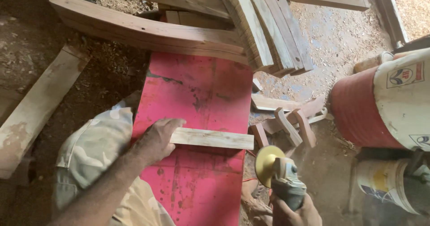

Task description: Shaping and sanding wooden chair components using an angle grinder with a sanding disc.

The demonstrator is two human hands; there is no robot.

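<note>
My left hand (pixel 156 138) presses down on the left end of a short pale wooden strip (pixel 215 138) that lies across a red-pink painted board (pixel 197 91). My right hand (pixel 293 210) grips the grey body of an angle grinder (pixel 282 174) with a yellow sanding disc (pixel 267 162). The disc hangs just off the board's right edge, a little below the strip's right end and apart from it. My camouflage-clad knee (pixel 96 145) sits left of the board.
Curved wooden pieces (pixel 148 29) and a stack of planks (pixel 264 24) lie beyond the board. Small wood offcuts (pixel 291 125) lie to the right on sawdust-covered ground. A red and white drum (pixel 385 105) and a white bucket (pixel 385 183) stand at far right.
</note>
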